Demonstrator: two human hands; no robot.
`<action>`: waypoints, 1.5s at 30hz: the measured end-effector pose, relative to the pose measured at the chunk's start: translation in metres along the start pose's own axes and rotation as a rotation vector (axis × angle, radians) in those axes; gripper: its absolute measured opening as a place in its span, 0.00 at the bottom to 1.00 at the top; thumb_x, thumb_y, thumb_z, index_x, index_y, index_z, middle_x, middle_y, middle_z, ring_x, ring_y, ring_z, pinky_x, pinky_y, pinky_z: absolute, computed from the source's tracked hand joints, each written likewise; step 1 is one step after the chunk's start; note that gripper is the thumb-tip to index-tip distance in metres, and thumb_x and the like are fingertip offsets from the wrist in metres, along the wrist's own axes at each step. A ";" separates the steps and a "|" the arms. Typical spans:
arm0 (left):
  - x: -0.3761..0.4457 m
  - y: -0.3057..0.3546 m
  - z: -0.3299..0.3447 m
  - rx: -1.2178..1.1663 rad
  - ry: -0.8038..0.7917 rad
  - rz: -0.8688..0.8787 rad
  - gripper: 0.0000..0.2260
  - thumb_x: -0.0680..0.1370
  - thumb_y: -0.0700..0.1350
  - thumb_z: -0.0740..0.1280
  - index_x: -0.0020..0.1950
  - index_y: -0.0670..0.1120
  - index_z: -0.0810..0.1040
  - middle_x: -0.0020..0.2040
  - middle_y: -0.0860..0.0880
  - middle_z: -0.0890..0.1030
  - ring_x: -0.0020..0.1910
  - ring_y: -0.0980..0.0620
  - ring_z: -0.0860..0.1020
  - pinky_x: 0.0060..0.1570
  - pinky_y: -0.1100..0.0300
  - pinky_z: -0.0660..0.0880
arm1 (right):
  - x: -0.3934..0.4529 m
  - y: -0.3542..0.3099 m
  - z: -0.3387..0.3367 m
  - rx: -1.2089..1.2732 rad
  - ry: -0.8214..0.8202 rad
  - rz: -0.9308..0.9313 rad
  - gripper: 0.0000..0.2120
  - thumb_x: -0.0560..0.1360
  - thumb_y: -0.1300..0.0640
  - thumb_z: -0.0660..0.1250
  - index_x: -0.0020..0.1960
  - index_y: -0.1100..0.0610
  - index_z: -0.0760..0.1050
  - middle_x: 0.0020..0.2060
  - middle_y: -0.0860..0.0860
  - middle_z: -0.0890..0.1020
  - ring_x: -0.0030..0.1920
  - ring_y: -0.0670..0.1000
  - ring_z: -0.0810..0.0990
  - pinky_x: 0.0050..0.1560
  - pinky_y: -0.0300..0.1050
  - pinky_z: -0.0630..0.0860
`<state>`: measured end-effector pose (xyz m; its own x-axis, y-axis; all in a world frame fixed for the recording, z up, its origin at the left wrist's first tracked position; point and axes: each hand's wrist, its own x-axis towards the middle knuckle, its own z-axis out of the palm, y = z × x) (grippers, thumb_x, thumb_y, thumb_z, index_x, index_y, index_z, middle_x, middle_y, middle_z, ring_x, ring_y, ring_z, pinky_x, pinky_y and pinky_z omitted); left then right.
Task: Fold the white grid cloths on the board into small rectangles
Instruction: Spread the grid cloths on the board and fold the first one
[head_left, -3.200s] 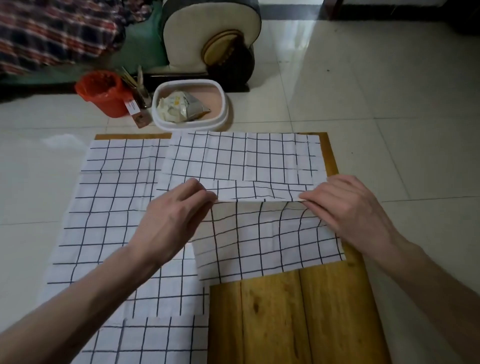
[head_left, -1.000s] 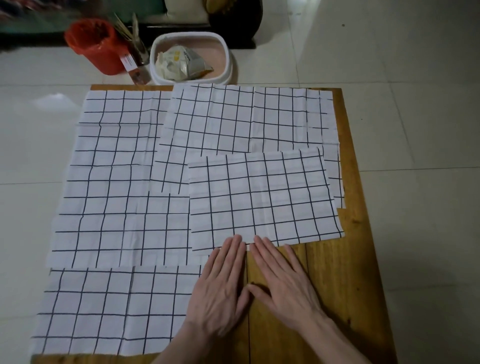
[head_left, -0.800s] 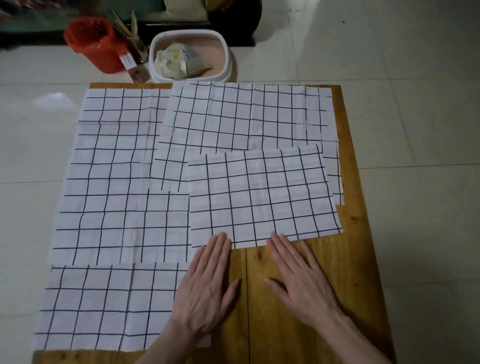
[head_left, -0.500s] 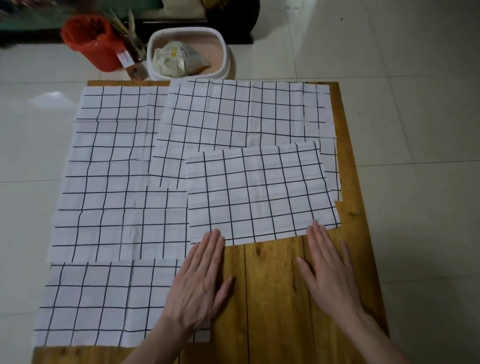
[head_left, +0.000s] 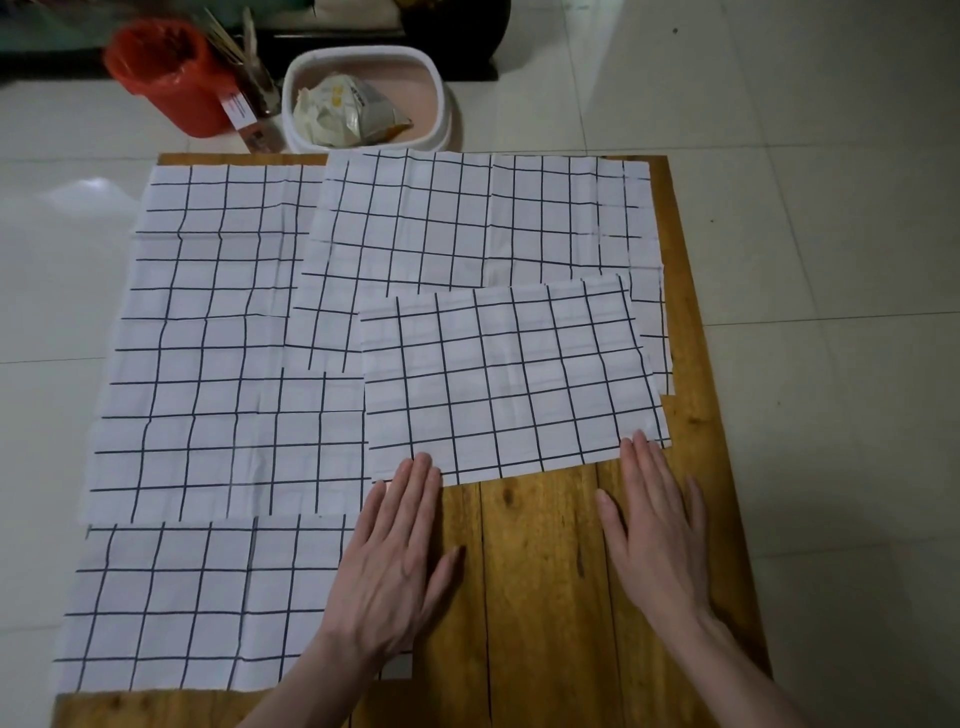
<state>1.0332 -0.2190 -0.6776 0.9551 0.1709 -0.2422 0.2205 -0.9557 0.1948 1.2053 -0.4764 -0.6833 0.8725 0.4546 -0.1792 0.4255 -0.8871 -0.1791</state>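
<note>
Cloths lie spread over the board (head_left: 545, 571), which rests on the floor. A folded cloth (head_left: 509, 379) is seen at centre right, its near edge touched by the fingertips of both hands. The left hand (head_left: 395, 551) and right hand (head_left: 657, 525) are laid flat with fingers extended, holding nothing. Bare wood is left open between them and toward the lower right. The lower-left cloth (head_left: 197, 603) is partly covered by the left hand.
</note>
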 end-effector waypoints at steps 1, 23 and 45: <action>0.000 0.000 0.000 -0.002 0.003 -0.002 0.35 0.86 0.62 0.50 0.86 0.41 0.50 0.86 0.43 0.50 0.85 0.45 0.49 0.80 0.43 0.54 | 0.001 0.001 -0.001 0.000 0.002 -0.008 0.32 0.86 0.37 0.43 0.85 0.53 0.51 0.84 0.49 0.54 0.84 0.48 0.52 0.80 0.58 0.57; 0.040 0.042 -0.006 0.003 0.042 0.171 0.32 0.87 0.60 0.51 0.86 0.44 0.52 0.86 0.45 0.54 0.85 0.46 0.52 0.80 0.47 0.52 | 0.058 -0.012 -0.048 0.171 0.135 0.392 0.28 0.80 0.45 0.69 0.74 0.58 0.70 0.67 0.58 0.76 0.65 0.59 0.74 0.60 0.53 0.73; 0.048 0.056 -0.001 -0.002 -0.007 0.157 0.31 0.87 0.61 0.51 0.85 0.45 0.57 0.85 0.46 0.58 0.84 0.45 0.56 0.78 0.45 0.54 | 0.067 -0.027 -0.070 0.928 0.046 0.749 0.27 0.78 0.61 0.72 0.75 0.55 0.70 0.63 0.54 0.78 0.53 0.51 0.79 0.48 0.44 0.74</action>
<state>1.0915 -0.2643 -0.6769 0.9764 0.0176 -0.2154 0.0687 -0.9702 0.2324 1.2690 -0.4280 -0.6227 0.8456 -0.1711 -0.5056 -0.5125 -0.5254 -0.6793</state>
